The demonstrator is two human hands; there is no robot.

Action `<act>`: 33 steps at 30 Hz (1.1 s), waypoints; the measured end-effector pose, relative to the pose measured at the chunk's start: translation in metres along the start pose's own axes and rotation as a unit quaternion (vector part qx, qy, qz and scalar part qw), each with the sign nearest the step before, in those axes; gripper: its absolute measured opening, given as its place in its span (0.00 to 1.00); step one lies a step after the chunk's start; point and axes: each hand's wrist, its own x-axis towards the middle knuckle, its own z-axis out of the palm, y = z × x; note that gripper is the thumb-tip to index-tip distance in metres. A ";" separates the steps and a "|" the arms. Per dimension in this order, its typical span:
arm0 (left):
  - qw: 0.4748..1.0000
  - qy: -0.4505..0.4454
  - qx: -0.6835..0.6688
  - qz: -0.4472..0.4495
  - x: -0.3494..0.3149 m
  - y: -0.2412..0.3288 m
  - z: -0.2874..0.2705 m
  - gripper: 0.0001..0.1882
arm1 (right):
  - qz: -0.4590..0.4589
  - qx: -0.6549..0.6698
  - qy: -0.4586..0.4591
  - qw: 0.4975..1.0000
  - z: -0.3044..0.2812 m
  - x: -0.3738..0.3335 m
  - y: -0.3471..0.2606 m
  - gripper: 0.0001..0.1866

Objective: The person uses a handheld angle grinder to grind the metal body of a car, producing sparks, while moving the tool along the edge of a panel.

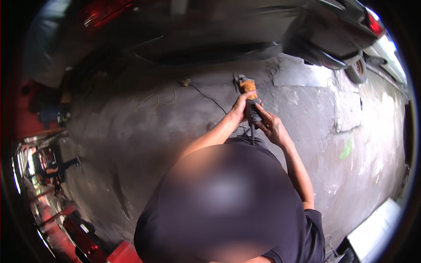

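Out in front of my body I hold an angle grinder with an orange-yellow front and a dark rear body. Its thin disc stands edge-on at the far left end, touching nothing that I can see. My left hand is closed round the grinder's middle from the left side. From the right, my right hand grips the dark rear part, some fingers hidden beneath it. A black cord hangs from the tool's back end toward my legs.
A dark car stands across the far side. Another car's wheel shows at far right. On the concrete floor lie a cord and a small yellowish plug or socket. Red equipment and a distant person are at left.
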 end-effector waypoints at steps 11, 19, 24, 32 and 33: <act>0.996 -0.069 -0.030 -0.045 -0.016 0.038 -0.022 0.26 | 0.035 0.007 -0.030 0.999 0.018 0.017 -0.035 0.36; 0.994 -0.043 0.044 -0.090 -0.018 0.049 -0.021 0.28 | 0.017 -0.010 0.067 0.998 0.047 0.011 -0.044 0.37; 0.986 -0.070 0.058 -0.138 -0.013 0.054 -0.024 0.25 | 0.059 -0.059 0.087 0.993 0.063 0.004 -0.059 0.34; 0.979 -0.095 0.095 -0.155 -0.010 0.040 -0.019 0.24 | 0.066 -0.155 0.118 0.979 0.070 -0.010 -0.061 0.34; 0.977 -0.094 0.085 -0.170 -0.007 0.038 -0.019 0.24 | 0.048 -0.159 0.124 0.978 0.067 -0.012 -0.057 0.34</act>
